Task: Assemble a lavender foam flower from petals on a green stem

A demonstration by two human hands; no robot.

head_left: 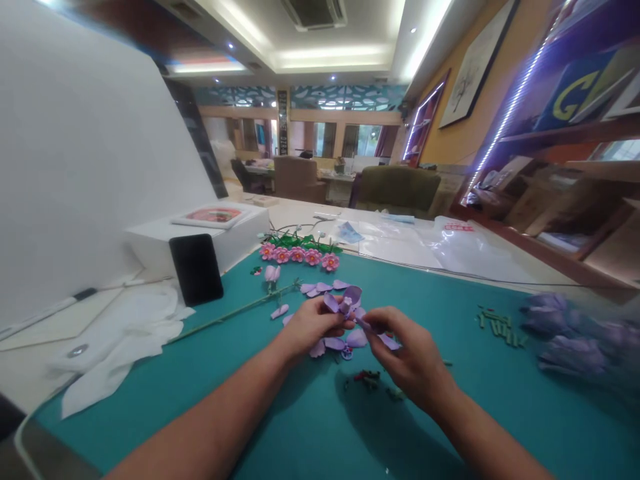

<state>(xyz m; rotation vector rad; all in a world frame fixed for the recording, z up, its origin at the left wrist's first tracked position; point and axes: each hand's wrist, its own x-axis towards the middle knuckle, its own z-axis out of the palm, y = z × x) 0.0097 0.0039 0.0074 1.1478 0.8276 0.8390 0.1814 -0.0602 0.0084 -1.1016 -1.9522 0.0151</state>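
Observation:
My left hand [311, 325] and my right hand [407, 350] meet over the teal mat [280, 427], both pinched on a small purple artificial flower [347, 303] made of loose petals. More purple petals [334, 344] lie on the mat just under my hands. A long green stem with a purple bud [273, 273] lies to the left of my left hand. A row of pink flowers with green leaves [299, 254] lies farther back.
A black phone [196, 268] leans against a white box [200, 233] at the left. White cloth [125, 340] lies at the mat's left edge. Small green pieces [500, 327] and finished purple flowers [570, 340] lie at the right. Clear plastic sheets [440, 247] cover the table behind.

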